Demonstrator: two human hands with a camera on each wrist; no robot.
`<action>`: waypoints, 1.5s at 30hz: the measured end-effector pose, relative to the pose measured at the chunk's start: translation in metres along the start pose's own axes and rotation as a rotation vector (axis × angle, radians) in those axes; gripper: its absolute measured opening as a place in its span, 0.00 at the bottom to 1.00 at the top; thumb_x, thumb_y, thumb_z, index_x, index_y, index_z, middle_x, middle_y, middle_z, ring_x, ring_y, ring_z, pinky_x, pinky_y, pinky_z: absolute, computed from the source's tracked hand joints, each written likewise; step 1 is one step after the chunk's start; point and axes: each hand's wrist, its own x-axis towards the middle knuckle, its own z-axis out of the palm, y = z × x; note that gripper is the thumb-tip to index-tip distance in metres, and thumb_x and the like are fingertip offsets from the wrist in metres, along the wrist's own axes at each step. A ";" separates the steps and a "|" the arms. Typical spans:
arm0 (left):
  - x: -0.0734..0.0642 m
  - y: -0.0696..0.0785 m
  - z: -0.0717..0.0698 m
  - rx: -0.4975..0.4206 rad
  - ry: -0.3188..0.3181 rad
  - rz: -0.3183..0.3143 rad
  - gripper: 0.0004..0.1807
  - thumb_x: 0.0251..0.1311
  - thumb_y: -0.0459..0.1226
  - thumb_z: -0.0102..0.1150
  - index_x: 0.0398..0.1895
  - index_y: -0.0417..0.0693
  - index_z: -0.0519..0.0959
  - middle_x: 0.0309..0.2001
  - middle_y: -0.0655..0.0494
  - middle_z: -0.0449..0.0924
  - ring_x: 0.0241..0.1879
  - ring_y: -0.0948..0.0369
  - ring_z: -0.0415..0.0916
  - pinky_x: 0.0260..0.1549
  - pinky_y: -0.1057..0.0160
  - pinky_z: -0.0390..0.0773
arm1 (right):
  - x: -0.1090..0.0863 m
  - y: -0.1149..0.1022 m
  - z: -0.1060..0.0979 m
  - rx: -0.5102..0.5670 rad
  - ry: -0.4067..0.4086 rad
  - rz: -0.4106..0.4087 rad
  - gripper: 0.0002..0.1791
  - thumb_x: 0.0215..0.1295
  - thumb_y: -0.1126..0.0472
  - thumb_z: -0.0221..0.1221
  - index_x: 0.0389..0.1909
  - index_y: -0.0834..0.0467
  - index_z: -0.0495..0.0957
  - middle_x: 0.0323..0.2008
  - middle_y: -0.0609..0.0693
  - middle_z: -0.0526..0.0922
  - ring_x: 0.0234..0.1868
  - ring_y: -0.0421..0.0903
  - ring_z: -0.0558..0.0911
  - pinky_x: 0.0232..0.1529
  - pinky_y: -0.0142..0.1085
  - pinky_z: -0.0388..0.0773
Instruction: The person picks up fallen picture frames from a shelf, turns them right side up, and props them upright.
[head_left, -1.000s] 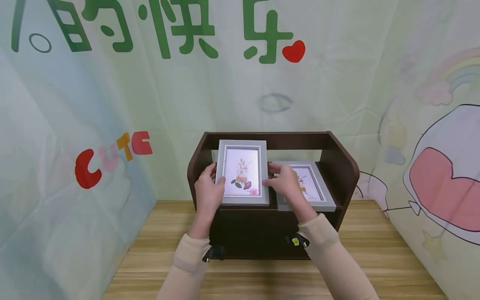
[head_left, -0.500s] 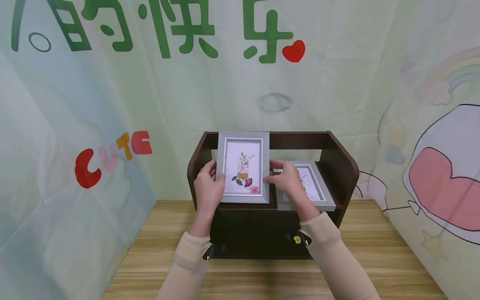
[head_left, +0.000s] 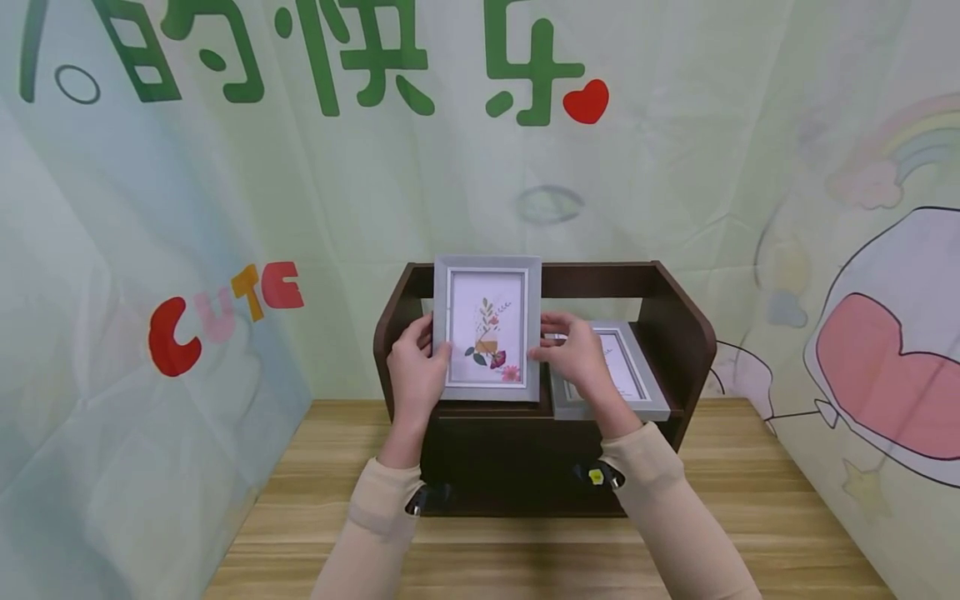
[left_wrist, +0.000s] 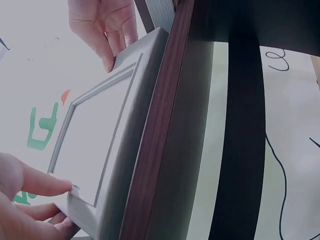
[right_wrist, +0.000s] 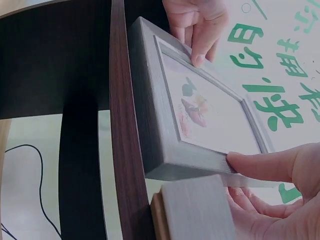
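A grey picture frame [head_left: 487, 393] with a floral print stands tilted back over the left part of a dark brown shelf unit [head_left: 480, 467]. My left hand [head_left: 417, 367] grips its left side, thumb on the front and fingers behind. On the opposite side my right hand [head_left: 576, 357] pinches the edge the same way. In the right wrist view the picture frame [right_wrist: 155, 120] has its lower edge close to the shelf board; whether it touches cannot be told. A second grey picture frame [head_left: 651, 379] lies on the shelf's right part, partly hidden behind my right hand.
The shelf unit stands on a wood-grain table [head_left: 525, 562]. Its right side panel [head_left: 678, 342] rises beside the second frame. A printed cloth backdrop [head_left: 360, 192] hangs behind and along both sides.
The held picture frame has tilted up from a flatter lean to a more upright one, its top edge rising above the shelf's back rail. Both hands keep their hold; the second frame stays put.
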 end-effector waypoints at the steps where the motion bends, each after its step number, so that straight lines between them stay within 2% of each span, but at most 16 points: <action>1: 0.000 0.000 0.000 -0.003 0.002 0.001 0.24 0.57 0.28 0.60 0.59 0.37 0.73 0.56 0.40 0.77 0.53 0.47 0.77 0.51 0.53 0.78 | 0.000 0.000 0.000 0.004 0.005 -0.003 0.33 0.52 0.72 0.65 0.62 0.63 0.69 0.57 0.61 0.76 0.54 0.55 0.80 0.51 0.43 0.79; 10: 0.003 -0.002 0.003 -0.040 -0.001 -0.003 0.24 0.57 0.28 0.59 0.59 0.36 0.73 0.55 0.40 0.77 0.54 0.48 0.77 0.52 0.54 0.78 | 0.000 0.001 0.001 0.026 0.048 -0.005 0.32 0.51 0.72 0.67 0.60 0.62 0.70 0.55 0.60 0.78 0.52 0.55 0.81 0.51 0.44 0.79; 19: 0.004 -0.004 0.002 -0.047 -0.012 -0.046 0.21 0.58 0.31 0.60 0.55 0.34 0.74 0.50 0.38 0.79 0.50 0.48 0.79 0.50 0.52 0.79 | -0.002 0.000 0.002 0.060 0.075 -0.030 0.30 0.51 0.72 0.67 0.58 0.62 0.72 0.55 0.60 0.78 0.53 0.55 0.81 0.52 0.45 0.79; 28: 0.003 -0.007 0.002 -0.065 -0.021 -0.063 0.20 0.59 0.33 0.59 0.54 0.35 0.74 0.50 0.39 0.79 0.50 0.49 0.78 0.51 0.52 0.78 | -0.002 0.001 0.004 0.068 0.091 -0.057 0.30 0.51 0.73 0.66 0.58 0.63 0.71 0.55 0.61 0.78 0.54 0.56 0.80 0.51 0.46 0.79; 45: 0.003 -0.011 0.003 -0.096 -0.027 -0.024 0.19 0.59 0.33 0.60 0.53 0.36 0.74 0.50 0.39 0.78 0.50 0.49 0.78 0.52 0.52 0.78 | 0.002 0.007 0.010 0.132 0.170 -0.138 0.29 0.47 0.78 0.65 0.54 0.67 0.72 0.52 0.64 0.79 0.52 0.57 0.80 0.50 0.42 0.80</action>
